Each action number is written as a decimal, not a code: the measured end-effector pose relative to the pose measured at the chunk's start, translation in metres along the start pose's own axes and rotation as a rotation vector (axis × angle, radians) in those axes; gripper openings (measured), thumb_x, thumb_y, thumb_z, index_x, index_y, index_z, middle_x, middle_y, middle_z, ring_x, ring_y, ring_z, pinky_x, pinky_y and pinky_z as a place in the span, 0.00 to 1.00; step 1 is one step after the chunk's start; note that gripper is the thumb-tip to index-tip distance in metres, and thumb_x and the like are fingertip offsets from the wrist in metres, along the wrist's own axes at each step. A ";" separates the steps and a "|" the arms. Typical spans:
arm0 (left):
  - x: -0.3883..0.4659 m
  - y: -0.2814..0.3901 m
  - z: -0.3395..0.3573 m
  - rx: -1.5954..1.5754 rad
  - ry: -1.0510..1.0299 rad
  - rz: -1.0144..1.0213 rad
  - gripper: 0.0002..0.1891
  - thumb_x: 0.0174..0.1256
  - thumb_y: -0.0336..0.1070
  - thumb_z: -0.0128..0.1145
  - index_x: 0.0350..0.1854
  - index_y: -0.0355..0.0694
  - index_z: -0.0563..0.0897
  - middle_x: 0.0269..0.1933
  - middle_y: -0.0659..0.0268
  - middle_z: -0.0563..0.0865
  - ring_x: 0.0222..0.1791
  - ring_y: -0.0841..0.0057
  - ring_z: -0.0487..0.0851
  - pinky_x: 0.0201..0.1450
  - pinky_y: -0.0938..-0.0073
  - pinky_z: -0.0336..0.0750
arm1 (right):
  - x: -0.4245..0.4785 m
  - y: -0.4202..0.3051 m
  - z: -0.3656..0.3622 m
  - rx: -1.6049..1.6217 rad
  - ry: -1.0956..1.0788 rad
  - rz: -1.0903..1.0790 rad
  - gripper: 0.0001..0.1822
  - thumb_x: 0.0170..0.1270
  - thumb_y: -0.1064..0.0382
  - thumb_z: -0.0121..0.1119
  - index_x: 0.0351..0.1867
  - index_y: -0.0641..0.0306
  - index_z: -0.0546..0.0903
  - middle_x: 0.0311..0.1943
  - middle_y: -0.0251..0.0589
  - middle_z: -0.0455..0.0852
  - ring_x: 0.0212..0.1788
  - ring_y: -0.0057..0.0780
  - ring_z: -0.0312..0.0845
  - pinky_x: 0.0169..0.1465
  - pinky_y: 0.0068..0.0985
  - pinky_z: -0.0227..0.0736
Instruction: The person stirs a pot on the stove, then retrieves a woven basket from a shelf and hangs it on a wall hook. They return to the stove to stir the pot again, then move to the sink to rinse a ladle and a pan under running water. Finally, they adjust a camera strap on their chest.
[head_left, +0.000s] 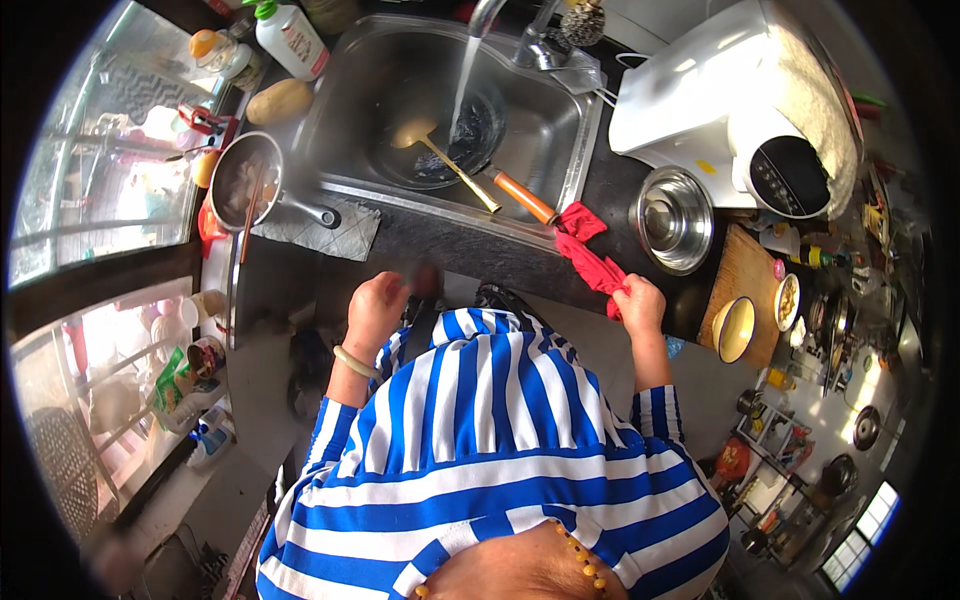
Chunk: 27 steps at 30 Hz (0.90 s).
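My right hand (641, 304) grips one end of a red cloth (589, 262). The cloth stretches over the counter edge to the end of a wooden handle (523, 196); whether it is tied there I cannot tell. That handle belongs to a dark wok (480, 135) lying in the steel sink (330, 142). Water runs into the wok from the faucet (487, 15). A brass-coloured ladle (446, 156) rests across the wok, its handle end near the sink's front rim. My left hand (375, 307) hovers before the counter, fingers curled, with nothing visible in it.
Left of the sink stand a saucepan (244, 169) with chopsticks (251, 221), a potato-like vegetable (280, 102) and a pump bottle (292, 41). To the right are a steel bowl (675, 221), a white appliance (697, 97) and a cutting board (739, 270) bearing a yellow bowl (733, 330).
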<state>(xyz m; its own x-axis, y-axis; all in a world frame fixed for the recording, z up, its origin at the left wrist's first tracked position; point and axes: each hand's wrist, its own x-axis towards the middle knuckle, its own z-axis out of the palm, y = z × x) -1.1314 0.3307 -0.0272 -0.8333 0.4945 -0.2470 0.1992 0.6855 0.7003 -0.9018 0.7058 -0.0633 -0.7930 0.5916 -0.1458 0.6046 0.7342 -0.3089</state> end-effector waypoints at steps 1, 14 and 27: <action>0.001 0.001 0.001 0.013 -0.017 0.004 0.10 0.56 0.32 0.63 0.39 0.33 0.83 0.29 0.55 0.85 0.29 0.65 0.85 0.33 0.70 0.78 | -0.005 0.007 -0.002 -0.026 0.015 0.046 0.07 0.47 0.62 0.64 0.26 0.61 0.80 0.27 0.46 0.82 0.32 0.47 0.80 0.36 0.40 0.74; 0.018 0.011 0.006 0.110 -0.097 0.129 0.10 0.57 0.30 0.64 0.40 0.33 0.83 0.31 0.56 0.87 0.32 0.69 0.87 0.36 0.74 0.79 | 0.042 -0.069 0.034 0.135 0.048 0.041 0.33 0.47 0.50 0.72 0.56 0.55 0.75 0.44 0.47 0.78 0.46 0.47 0.77 0.47 0.39 0.75; 0.027 0.020 0.011 0.114 -0.157 0.173 0.09 0.57 0.30 0.64 0.38 0.31 0.83 0.31 0.54 0.87 0.32 0.67 0.87 0.37 0.73 0.79 | 0.002 0.005 0.051 0.223 0.249 0.046 0.07 0.50 0.68 0.65 0.31 0.61 0.79 0.28 0.49 0.82 0.34 0.50 0.80 0.39 0.41 0.74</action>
<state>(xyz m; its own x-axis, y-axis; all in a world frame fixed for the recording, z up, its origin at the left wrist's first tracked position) -1.1442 0.3634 -0.0267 -0.6932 0.6806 -0.2373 0.3962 0.6348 0.6633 -0.9044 0.6937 -0.1132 -0.7061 0.7054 0.0610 0.5859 0.6306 -0.5090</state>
